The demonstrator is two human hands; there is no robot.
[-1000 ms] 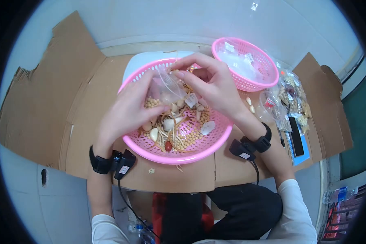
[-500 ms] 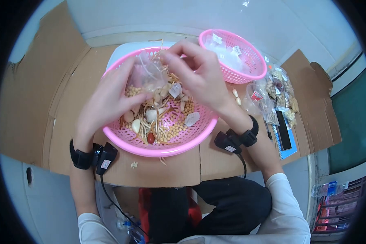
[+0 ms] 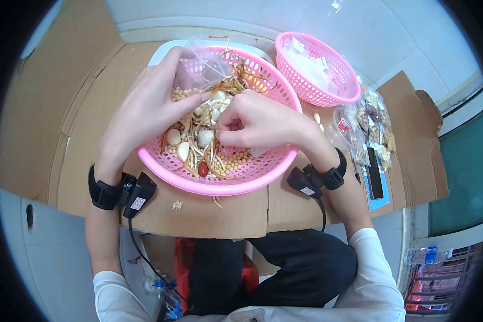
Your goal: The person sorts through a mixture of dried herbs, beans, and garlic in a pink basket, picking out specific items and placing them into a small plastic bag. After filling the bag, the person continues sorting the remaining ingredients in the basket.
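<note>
A pink basket (image 3: 220,188) holds soybeans (image 3: 235,159), pale stems, dried brown strands (image 3: 232,86), white pieces and a red date (image 3: 203,169). Over its left side my left hand (image 3: 150,104) is closed on a clear plastic bag (image 3: 206,67), its thumb pointing right over the contents. My right hand (image 3: 252,121) is down among the contents at the basket's middle, fingers curled together. What its fingertips hold, if anything, is hidden.
A second pink basket (image 3: 309,95) with clear bags stands at the back right. Filled plastic bags (image 3: 373,115), a dark phone (image 3: 376,173) on a blue notebook (image 3: 381,203) and small white pieces lie to the right. Cardboard (image 3: 220,217) covers the table.
My right hand has moved down from beside the bag's mouth into the basket's middle. My left hand and the bag have shifted slightly up. The view has shifted a little.
</note>
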